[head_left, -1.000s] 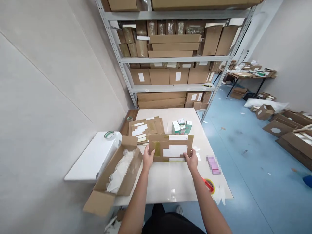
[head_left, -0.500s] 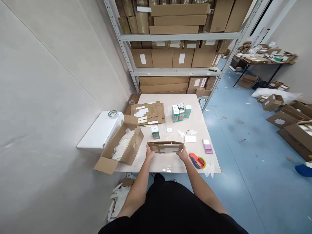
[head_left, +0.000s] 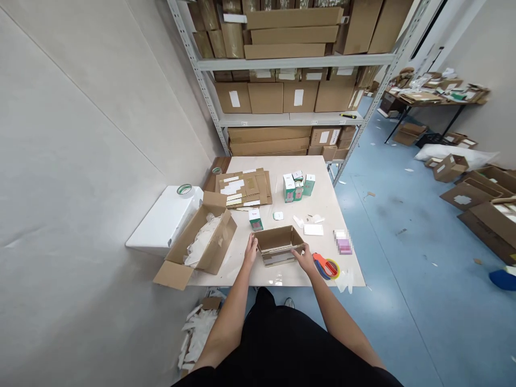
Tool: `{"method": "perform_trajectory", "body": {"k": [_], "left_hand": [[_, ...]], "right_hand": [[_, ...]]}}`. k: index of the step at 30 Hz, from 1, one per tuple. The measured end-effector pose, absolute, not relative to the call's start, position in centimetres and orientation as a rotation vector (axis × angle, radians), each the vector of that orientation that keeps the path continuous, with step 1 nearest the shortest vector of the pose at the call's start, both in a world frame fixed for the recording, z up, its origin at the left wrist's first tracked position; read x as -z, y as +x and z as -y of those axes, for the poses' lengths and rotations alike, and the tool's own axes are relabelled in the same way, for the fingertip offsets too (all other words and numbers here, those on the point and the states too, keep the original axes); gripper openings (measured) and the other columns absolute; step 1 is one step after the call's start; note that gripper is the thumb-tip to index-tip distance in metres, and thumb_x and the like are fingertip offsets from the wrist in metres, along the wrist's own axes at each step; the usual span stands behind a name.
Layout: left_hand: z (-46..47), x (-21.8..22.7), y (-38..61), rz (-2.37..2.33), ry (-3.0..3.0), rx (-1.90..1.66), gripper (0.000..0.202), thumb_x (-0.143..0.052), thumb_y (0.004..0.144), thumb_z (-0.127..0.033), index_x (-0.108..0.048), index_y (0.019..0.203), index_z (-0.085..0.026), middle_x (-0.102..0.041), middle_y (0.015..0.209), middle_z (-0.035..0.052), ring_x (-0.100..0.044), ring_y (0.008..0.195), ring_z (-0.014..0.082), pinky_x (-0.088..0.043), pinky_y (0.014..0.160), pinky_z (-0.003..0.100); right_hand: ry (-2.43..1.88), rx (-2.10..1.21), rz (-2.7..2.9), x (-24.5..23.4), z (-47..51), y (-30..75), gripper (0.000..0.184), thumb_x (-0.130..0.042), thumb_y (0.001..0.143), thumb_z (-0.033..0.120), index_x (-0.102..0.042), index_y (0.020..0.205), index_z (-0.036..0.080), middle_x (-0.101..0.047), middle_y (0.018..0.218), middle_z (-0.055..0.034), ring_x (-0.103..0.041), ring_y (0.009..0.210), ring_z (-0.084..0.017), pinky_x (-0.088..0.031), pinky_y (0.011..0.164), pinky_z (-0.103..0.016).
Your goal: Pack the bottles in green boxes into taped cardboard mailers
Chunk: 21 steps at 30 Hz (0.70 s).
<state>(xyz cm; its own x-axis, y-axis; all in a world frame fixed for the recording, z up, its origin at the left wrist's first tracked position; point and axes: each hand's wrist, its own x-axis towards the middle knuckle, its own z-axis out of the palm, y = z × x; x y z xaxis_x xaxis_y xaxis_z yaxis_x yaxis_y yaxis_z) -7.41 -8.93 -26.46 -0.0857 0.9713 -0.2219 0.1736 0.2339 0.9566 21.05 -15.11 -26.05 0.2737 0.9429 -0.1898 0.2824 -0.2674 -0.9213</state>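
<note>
Between my hands, near the front of the table, a small brown cardboard box (head_left: 279, 258) stands with its top side open, and its inside shows. My left hand (head_left: 251, 248) is closed on its left end. On its right end, my right hand (head_left: 303, 257) grips the near wall, thumb toward the inside. Just beyond the box's left corner is a green and white carton (head_left: 255, 219). A small white card (head_left: 278, 215) lies behind the box. To the right of my right hand rests an orange and blue tape dispenser (head_left: 324, 265) with a yellow ring.
A larger open carton (head_left: 220, 252) with white packing material stands at left. Flattened cardboard (head_left: 258, 185) lies behind it. Several green and white cartons (head_left: 289, 188) stand farther back. Tape (head_left: 184, 189) sits on a white box (head_left: 157, 215). Shelving (head_left: 290, 119) rises behind the table (head_left: 278, 277).
The flat-folded box has been spread into an open rectangular shape. Both hands keep hold of its ends, the left having moved slightly up and to the right.
</note>
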Motion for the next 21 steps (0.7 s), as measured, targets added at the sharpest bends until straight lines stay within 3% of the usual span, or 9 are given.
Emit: {"method": "perform_trajectory", "body": {"k": [5,9,13,17,21], "left_hand": [[7.6,26.3,-5.7,-1.417,1.048,-0.925,0.08,-0.064,0.092,-0.06,-0.035,0.161,-0.03,-0.041,0.164,0.014,-0.046,0.147,0.0299,-0.044,0.113,0.045],[7.0,27.0,-5.3,-1.405,1.081,-0.813,0.101,-0.079,0.082,-0.045,-0.023,0.165,-0.03,-0.044,0.161,0.0174,-0.063,0.127,0.0292,-0.048,0.108,0.046],[6.6,27.8,-5.2,-1.418,1.138,-0.798,0.101,-0.08,0.08,-0.039,-0.025,0.165,-0.03,-0.046,0.16,0.0172,-0.067,0.116,0.0269,-0.049,0.106,0.045],[6.1,28.4,-5.1,-1.436,1.147,-0.824,0.102,-0.08,0.079,-0.037,-0.025,0.164,-0.03,-0.048,0.157,0.0175,-0.068,0.113,0.0267,-0.05,0.104,0.045],[5.9,28.5,-5.1,-1.442,1.153,-0.82,0.101,-0.08,0.079,-0.038,-0.026,0.164,-0.029,-0.051,0.154,0.0178,-0.068,0.111,0.026,-0.051,0.103,0.045]], "right_hand": [[-1.753,-0.963,1.127,25.8,16.1,21.5,0.066,-0.07,0.075,0.06,-0.056,0.127,0.022,-0.071,0.122,-0.0098,-0.068,0.108,-0.029,-0.054,0.088,-0.037],[-1.714,-1.005,1.151,26.3,17.1,22.0,0.068,-0.071,0.075,0.055,-0.055,0.132,0.022,-0.068,0.128,-0.0111,-0.065,0.116,-0.03,-0.053,0.091,-0.039],[-1.667,-0.947,1.18,25.9,17.3,22.3,0.069,-0.071,0.078,0.05,-0.053,0.138,0.023,-0.064,0.136,-0.0119,-0.061,0.124,-0.029,-0.051,0.099,-0.042],[-1.598,-0.911,1.325,25.1,16.7,22.4,0.061,-0.069,0.08,0.045,-0.059,0.137,0.026,-0.059,0.143,-0.0106,-0.055,0.132,-0.027,-0.051,0.101,-0.04],[-1.643,-0.894,1.372,25.4,16.1,22.5,0.051,-0.072,0.075,0.042,-0.07,0.123,0.028,-0.056,0.147,-0.0099,-0.056,0.132,-0.029,-0.053,0.098,-0.042]]}}
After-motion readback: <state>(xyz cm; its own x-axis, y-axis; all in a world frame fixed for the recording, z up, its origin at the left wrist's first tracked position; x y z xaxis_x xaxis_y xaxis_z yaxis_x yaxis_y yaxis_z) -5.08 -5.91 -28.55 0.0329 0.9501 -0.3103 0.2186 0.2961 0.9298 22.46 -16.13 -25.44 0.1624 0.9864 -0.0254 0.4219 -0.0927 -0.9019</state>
